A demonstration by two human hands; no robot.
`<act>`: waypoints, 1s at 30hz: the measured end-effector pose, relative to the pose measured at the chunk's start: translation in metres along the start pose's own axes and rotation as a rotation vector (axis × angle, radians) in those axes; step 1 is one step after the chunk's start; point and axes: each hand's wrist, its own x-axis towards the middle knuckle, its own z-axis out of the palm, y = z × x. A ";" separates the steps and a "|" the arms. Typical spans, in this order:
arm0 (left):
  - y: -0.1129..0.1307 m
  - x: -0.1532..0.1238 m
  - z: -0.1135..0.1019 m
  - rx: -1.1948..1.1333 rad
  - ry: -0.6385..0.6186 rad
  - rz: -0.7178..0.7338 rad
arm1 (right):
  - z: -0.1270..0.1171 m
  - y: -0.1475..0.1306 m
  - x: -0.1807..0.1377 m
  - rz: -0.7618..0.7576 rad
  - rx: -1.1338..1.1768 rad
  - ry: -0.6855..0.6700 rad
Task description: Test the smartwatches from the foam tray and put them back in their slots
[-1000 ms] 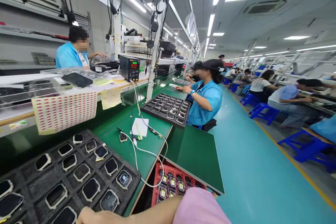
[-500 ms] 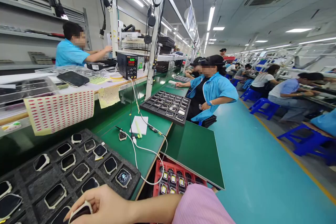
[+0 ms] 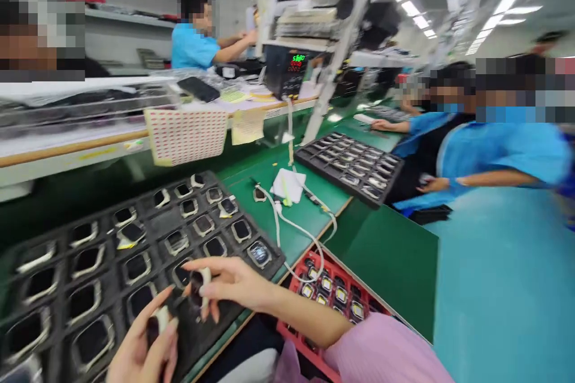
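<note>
Pinched on edge between the thumb and fingers of my right hand (image 3: 240,282) is a smartwatch (image 3: 198,290) with a pale case. My left hand (image 3: 135,354) grips a second pale-cased smartwatch (image 3: 156,328), partly covered by the fingers. Both hands are over the near right part of a black foam tray (image 3: 164,225). Several watches with dark screens lie in its compartments. One watch (image 3: 259,253) at the right corner has a lit face, and another (image 3: 131,232) has a yellow tab under it.
A red tray (image 3: 287,330) of small parts sits below the bench edge. White cables (image 3: 300,232) cross the green bench beside a lone watch (image 3: 259,194). Another black tray (image 3: 305,155) of watches lies farther back. A power supply (image 3: 281,72) stands on the shelf; co-workers sit nearby.
The view has swung left and down, blurring parts of it. My left hand has come into view with a watch. My right hand now holds its watch on edge, above the tray.
</note>
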 end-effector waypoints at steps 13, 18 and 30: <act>0.005 0.009 0.006 0.032 0.061 0.145 | 0.001 -0.012 0.012 0.099 0.018 0.057; 0.008 0.009 0.004 0.097 0.098 0.198 | 0.002 -0.010 0.015 0.094 -0.020 0.034; 0.006 0.006 -0.001 0.184 0.042 0.251 | 0.003 -0.004 0.010 0.086 -0.096 0.066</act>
